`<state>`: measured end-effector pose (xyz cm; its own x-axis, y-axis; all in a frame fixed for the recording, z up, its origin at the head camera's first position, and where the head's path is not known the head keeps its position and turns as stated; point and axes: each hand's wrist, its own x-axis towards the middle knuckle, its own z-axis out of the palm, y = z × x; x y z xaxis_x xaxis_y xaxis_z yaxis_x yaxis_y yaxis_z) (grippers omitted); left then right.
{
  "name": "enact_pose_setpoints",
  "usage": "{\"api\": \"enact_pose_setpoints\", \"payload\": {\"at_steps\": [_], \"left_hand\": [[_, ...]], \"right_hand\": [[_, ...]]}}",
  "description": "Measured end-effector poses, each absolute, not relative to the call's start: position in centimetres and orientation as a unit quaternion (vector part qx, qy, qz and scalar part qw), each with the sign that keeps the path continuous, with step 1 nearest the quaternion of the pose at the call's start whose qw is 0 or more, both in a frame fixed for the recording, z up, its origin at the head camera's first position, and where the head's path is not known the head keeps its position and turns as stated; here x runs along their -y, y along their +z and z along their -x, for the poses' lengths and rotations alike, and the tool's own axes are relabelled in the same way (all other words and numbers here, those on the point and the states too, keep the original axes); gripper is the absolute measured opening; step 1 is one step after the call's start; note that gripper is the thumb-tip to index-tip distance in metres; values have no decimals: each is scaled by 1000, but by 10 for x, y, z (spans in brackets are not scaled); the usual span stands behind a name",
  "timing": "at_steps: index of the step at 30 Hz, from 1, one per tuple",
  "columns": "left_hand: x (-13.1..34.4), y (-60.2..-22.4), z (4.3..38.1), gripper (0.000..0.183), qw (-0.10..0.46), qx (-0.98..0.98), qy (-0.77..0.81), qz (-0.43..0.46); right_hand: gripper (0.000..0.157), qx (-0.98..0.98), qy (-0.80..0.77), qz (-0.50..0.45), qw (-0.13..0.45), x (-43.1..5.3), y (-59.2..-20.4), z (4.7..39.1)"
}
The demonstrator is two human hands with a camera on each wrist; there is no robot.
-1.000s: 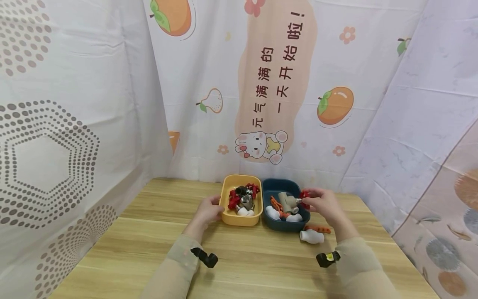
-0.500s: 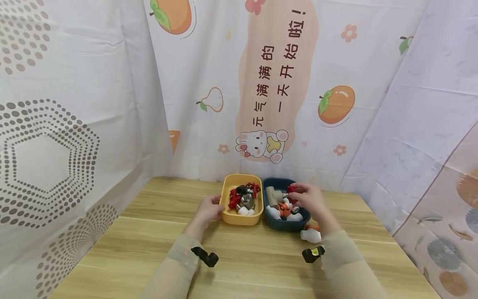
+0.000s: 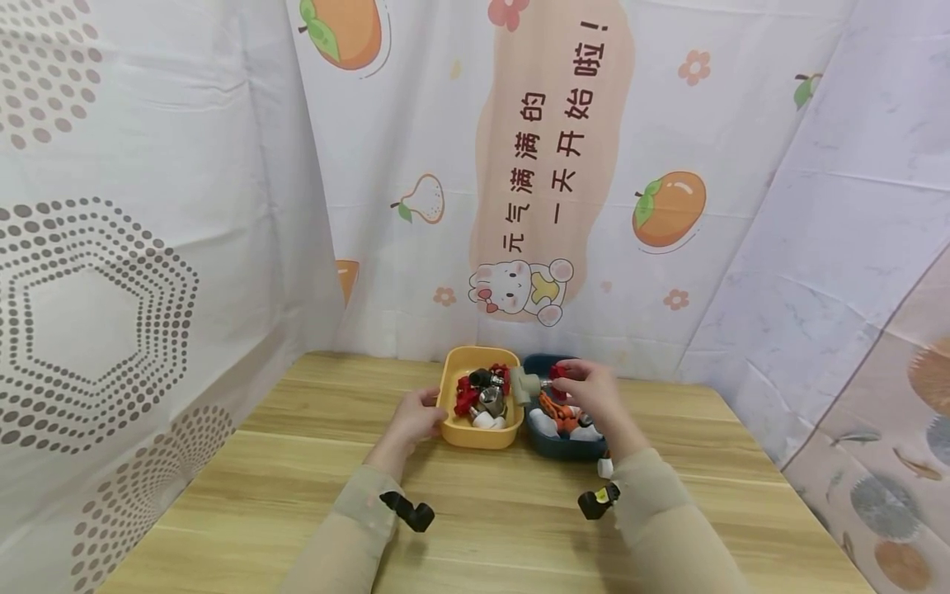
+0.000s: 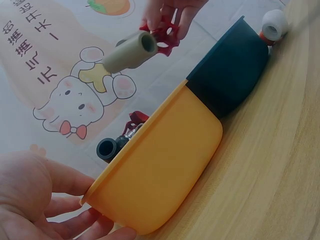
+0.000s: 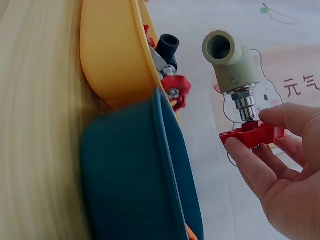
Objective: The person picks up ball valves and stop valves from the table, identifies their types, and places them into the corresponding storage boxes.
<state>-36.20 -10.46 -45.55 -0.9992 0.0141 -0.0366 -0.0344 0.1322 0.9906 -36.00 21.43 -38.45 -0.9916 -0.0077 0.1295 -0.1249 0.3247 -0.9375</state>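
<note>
My right hand (image 5: 295, 165) pinches the red handle of a beige stop valve (image 5: 235, 70) with a metal stem. In the head view, the valve (image 3: 524, 384) is in the air where the yellow bin (image 3: 479, 439) and the dark blue bin (image 3: 564, 450) meet. My left hand (image 3: 414, 422) rests at the left side of the yellow bin, fingertips right at its rim and wall, fingers relaxed. Inside that bin lie red-handled valves (image 3: 465, 398), a black fitting (image 3: 480, 378) and white pieces (image 3: 487, 421).
White fittings (image 3: 543, 422) and orange pieces (image 3: 562, 410) are inside the blue bin. Beside it on the wooden table (image 3: 475, 528) lies a white fitting (image 3: 604, 469), mostly behind my right arm. A printed curtain (image 3: 416, 272) hangs close behind the bins.
My right hand has carried the valve left, from over the blue bin to the yellow bin's right edge. The left hand has stayed in place.
</note>
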Motion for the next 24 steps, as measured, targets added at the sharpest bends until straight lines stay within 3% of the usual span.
{"api": "enact_pose_setpoints", "payload": {"at_steps": [24], "left_hand": [[107,-458,364,61,24,-750,661,-2]], "right_hand": [[37,828,557,-17,63,-146,-400,370]]}}
